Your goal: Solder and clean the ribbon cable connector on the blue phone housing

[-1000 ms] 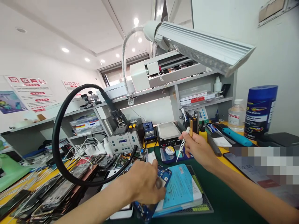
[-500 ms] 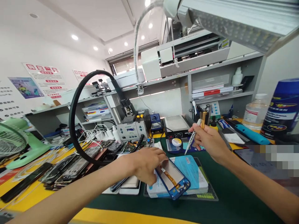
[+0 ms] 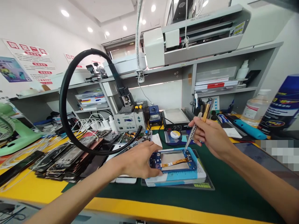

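Phone frame (image 3: 174, 160) now flat on pad (image 3: 187, 175) — left hand (image 3: 137, 161) gripping its end, right hand (image 3: 210, 137) pinching tweezers (image 3: 192, 139)

No text can be read here. The posters (image 3: 35, 63) on the far left wall carry red headings and lines of print, all too small to make out. The blue can (image 3: 281, 107) at far right bears a yellow and red emblem with blurred lettering. The bottle (image 3: 253, 110) beside it has a white label with a red band, and its print is illegible. A yellow sticker (image 3: 237, 29) on the machine on the top shelf shows dark marks that cannot be told.
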Demonstrator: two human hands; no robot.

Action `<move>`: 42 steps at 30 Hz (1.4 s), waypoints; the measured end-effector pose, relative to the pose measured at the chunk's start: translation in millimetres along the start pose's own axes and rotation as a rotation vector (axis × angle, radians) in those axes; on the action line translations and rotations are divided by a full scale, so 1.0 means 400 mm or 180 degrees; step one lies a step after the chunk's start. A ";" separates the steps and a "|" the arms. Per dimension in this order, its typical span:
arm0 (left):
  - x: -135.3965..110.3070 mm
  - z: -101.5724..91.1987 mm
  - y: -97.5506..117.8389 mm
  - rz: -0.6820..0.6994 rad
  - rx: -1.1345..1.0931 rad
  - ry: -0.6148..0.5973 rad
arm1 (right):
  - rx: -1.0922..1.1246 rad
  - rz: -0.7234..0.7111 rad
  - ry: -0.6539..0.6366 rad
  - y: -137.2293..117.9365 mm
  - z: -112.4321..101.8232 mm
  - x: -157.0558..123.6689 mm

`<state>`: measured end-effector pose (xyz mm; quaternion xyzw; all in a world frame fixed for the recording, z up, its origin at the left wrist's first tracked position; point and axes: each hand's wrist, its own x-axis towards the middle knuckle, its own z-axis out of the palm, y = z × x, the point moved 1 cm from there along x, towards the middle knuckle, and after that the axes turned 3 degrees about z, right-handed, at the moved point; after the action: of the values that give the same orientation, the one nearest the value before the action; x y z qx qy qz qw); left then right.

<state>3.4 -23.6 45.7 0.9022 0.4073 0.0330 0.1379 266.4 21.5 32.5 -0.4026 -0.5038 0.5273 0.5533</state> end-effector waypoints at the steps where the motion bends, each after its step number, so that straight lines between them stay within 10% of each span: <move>1: -0.005 0.004 -0.006 -0.0019 -0.0098 0.0066 | -0.0041 0.0007 -0.0095 0.002 0.006 -0.005; 9: 0.010 -0.011 0.000 -0.0024 -0.0967 0.0858 | -0.0749 -0.0229 -0.0749 0.020 0.085 -0.054; 19: 0.053 0.000 0.007 0.0483 -0.1838 0.0210 | -0.1535 -0.0545 -0.1122 -0.013 0.149 -0.082; 25: 0.014 0.011 -0.049 0.0508 -0.2044 0.0646 | -0.1454 -0.0539 -0.0751 -0.021 0.116 -0.091; 42: -0.034 0.074 -0.068 0.0629 -0.2179 0.1244 | -0.1255 0.1066 -0.1309 0.046 0.076 -0.100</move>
<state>-20.1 -23.2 10.4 0.8157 0.3026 0.3507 0.3465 236.0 -18.3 14.5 -0.4643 -0.6241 0.5735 0.2570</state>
